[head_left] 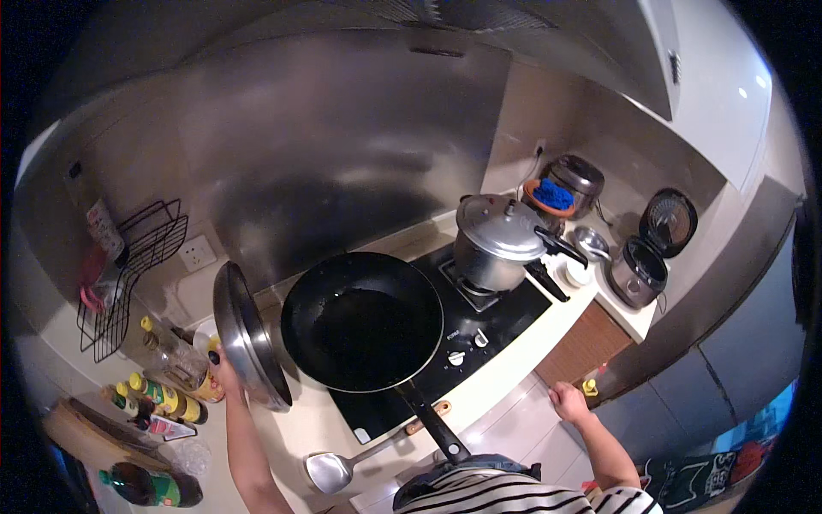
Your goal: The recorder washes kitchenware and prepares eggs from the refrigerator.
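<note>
My left hand grips the dark knob of a domed steel lid, tilted nearly on edge at the left of the hob. To its right a large black wok rests over the left side of the hob, its long handle pointing at my body. Small shiny spots show on its inner wall; what is at its dark bottom cannot be made out. My right hand hangs low over the floor at the right, its fingers curled with nothing visible in them. A steel wok spatula with a wooden handle end lies at the counter's front.
A pressure cooker stands on the right side of the black gas hob, its handles jutting right. Bottles and a wire rack line the left. An open-lidded rice cooker and small bowls occupy the right counter.
</note>
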`<act>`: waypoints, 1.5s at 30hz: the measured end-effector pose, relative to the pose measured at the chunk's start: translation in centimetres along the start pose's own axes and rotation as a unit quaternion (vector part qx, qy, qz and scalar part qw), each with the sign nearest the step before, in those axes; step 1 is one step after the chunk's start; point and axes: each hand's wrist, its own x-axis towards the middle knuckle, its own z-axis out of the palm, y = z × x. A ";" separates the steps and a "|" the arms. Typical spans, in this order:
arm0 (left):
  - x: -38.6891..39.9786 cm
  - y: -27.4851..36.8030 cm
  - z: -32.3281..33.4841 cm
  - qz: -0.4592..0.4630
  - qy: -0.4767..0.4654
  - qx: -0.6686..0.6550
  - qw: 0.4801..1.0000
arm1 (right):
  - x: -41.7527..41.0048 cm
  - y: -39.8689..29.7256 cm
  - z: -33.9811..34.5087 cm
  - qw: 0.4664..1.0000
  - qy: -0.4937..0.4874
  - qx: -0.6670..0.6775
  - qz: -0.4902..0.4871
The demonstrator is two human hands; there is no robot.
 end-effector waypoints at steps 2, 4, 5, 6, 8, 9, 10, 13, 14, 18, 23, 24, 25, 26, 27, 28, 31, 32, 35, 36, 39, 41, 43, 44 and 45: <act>2.7 1.6 -6.1 0.031 -0.034 0.019 0.999 | 1.6 -0.2 2.5 0.999 -0.011 0.038 -0.028; 0.3 4.9 -3.7 0.044 -0.084 -0.058 0.994 | 2.1 -0.5 3.2 0.997 -0.028 0.077 -0.009; -1.8 8.8 -0.8 0.043 -0.092 -0.060 0.993 | 2.0 0.3 3.5 0.997 -0.042 0.066 -0.019; -3.6 13.0 0.6 0.020 -0.127 -0.083 0.988 | 2.3 0.6 3.9 0.995 -0.047 0.086 -0.017; -7.2 21.0 1.3 0.010 -0.143 -0.025 0.989 | 3.1 0.6 5.5 0.990 -0.065 0.117 -0.035; -9.1 24.3 2.0 0.017 -0.132 0.050 0.990 | 3.6 0.6 6.4 0.987 -0.061 0.138 -0.052; -11.5 27.2 3.8 -0.035 -0.096 0.000 0.995 | 4.1 0.5 7.0 0.984 -0.058 0.157 -0.068; -16.5 31.9 8.4 -0.073 -0.211 0.048 0.974 | 5.0 -0.2 7.5 0.981 -0.081 0.170 -0.040; -17.8 32.0 10.1 -0.064 -0.227 -0.010 0.972 | 5.3 -0.5 7.5 0.981 -0.085 0.171 -0.046; -19.8 30.3 16.6 -0.114 -0.304 0.016 0.946 | 6.5 -0.9 7.3 0.971 -0.049 0.219 -0.088; -23.9 26.3 23.1 -0.134 -0.259 0.021 0.956 | 7.4 0.8 6.5 0.966 -0.009 0.244 -0.078; -24.2 25.4 23.8 -0.135 -0.257 0.028 0.956 | 7.4 1.2 6.1 0.966 -0.008 0.245 -0.076; -24.4 24.6 24.2 -0.133 -0.255 0.036 0.957 | 7.5 1.4 5.6 0.965 -0.003 0.256 -0.060; -24.3 23.7 24.3 -0.123 -0.254 0.052 0.958 | 7.7 1.5 5.1 0.963 0.003 0.267 -0.045; -24.1 22.7 24.7 -0.141 -0.251 0.071 0.955 | 8.0 1.9 4.5 0.963 0.006 0.268 -0.041; -24.0 21.9 25.0 -0.131 -0.251 0.082 0.956 | 8.4 2.3 3.8 0.963 0.030 0.264 -0.050; -25.0 21.1 26.1 -0.121 -0.245 0.109 0.956 | 10.7 2.3 0.3 0.946 0.109 0.297 -0.068; -25.3 21.1 26.4 -0.121 -0.230 0.122 0.958 | 11.8 1.4 -1.8 0.936 0.132 0.319 -0.067; -25.6 20.5 26.9 -0.095 -0.237 0.143 0.956 | 15.1 -1.0 -9.7 0.907 0.227 0.321 -0.151; -25.6 20.3 26.8 -0.097 -0.252 0.130 0.954 | 15.9 -2.3 -12.8 0.894 0.259 0.326 -0.168; -25.1 20.3 25.6 -0.112 -0.292 0.110 0.943 | 17.4 -6.7 -21.3 0.831 0.364 0.327 -0.266; -25.7 21.5 25.0 -0.142 -0.329 0.101 0.928 | 17.8 -9.4 -26.4 0.768 0.452 0.300 -0.340; -26.5 22.2 24.5 -0.122 -0.289 0.118 0.942 | 18.2 -11.8 -30.1 0.702 0.521 0.295 -0.386; -26.6 22.3 23.9 -0.116 -0.292 0.117 0.942 | 18.3 -13.0 -31.6 0.675 0.540 0.291 -0.409; -26.5 22.4 23.4 -0.081 -0.276 0.149 0.946 | 18.5 -13.8 -32.8 0.653 0.545 0.307 -0.427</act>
